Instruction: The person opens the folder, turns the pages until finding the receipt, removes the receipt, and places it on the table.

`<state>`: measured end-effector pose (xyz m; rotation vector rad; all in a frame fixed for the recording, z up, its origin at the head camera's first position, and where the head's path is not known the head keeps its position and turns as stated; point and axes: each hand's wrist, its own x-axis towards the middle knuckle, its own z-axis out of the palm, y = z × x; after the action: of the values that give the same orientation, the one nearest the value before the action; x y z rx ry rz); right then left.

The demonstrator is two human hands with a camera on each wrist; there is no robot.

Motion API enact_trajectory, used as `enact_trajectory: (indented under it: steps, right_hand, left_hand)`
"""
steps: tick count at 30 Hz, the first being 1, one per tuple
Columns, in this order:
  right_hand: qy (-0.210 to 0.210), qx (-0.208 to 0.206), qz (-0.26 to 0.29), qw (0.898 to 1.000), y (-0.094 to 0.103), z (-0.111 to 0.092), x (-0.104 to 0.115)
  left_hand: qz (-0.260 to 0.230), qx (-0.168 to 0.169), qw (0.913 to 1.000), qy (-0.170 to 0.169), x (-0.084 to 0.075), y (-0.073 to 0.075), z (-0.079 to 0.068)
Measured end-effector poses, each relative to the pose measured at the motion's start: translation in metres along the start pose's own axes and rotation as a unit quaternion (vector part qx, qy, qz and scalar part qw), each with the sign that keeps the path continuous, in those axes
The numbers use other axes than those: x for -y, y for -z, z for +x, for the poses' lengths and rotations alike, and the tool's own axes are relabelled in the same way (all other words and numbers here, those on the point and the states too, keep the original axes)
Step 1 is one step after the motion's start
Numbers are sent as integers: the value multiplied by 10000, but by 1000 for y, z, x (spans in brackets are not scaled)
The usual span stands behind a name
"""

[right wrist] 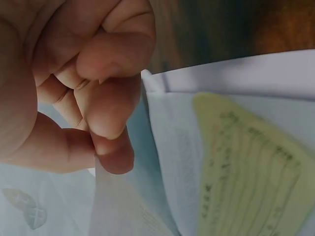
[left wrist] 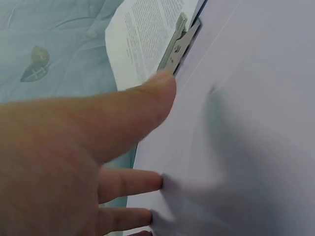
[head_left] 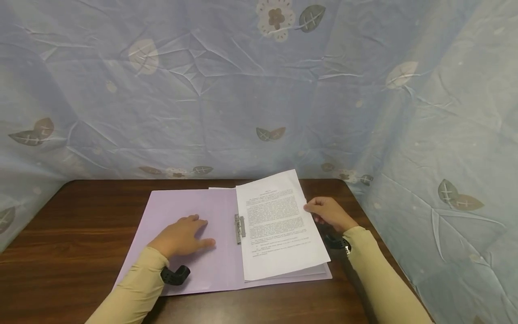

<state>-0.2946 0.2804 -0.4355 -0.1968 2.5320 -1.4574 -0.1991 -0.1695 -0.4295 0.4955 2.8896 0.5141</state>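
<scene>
The printed sheet (head_left: 275, 225) lay over the right side of the open lilac folder (head_left: 218, 270), its inner edge at the metal clip (head_left: 240, 229) and its outer edge raised. The right hand (head_left: 329, 212) pinched that edge between thumb and fingers; whether it held one page or several, I could not tell. Beneath, the right wrist view showed a yellow note (right wrist: 246, 172) with writing, against a white page. The left hand (head_left: 182, 236) gripped nothing, fingers spread and fingertips resting on the left cover. Around them lay the dark wooden table (head_left: 73, 234), with a patterned curtain (head_left: 226, 99) behind.

The likeliest trouble seemed a tear or crease beside the clip, from a hard or slanted pull; light pressure on the cover might also let the folder slide.
</scene>
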Motion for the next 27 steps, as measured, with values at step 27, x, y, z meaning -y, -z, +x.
enact_trajectory:
  steps: [27]
  right_hand:
    - [1168,-617,205,9910,-73,-6,163]
  left_hand:
    - [-22,305,9995,-38,8,-1,2]
